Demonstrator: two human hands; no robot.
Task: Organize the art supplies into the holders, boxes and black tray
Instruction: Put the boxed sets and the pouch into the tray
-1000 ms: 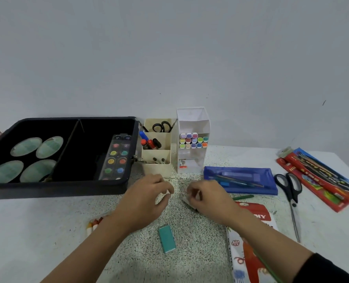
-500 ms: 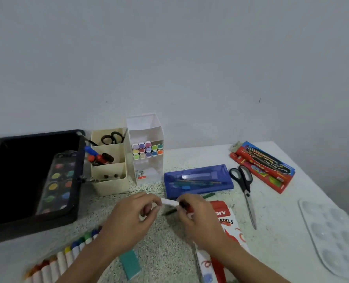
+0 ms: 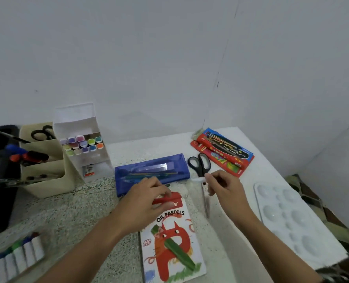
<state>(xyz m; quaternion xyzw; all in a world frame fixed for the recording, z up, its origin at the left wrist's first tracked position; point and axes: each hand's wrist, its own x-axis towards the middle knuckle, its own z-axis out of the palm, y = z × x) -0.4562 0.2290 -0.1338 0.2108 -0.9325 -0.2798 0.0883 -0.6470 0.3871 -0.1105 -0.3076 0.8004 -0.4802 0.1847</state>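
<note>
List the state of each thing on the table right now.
Pastel box: lying flat, flap gripped by left hand.
White stick: pinched by right hand.
Scissors: lying flat, blades closed.
Palette: lying flat, wells empty.
Marker holder: upright, holding markers.

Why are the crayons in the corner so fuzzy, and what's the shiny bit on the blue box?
Head view: the crayons sit in the blurred lower left corner, probably motion smear; head view again: the blue box lid shows a white glare streak from reflected light.
</note>
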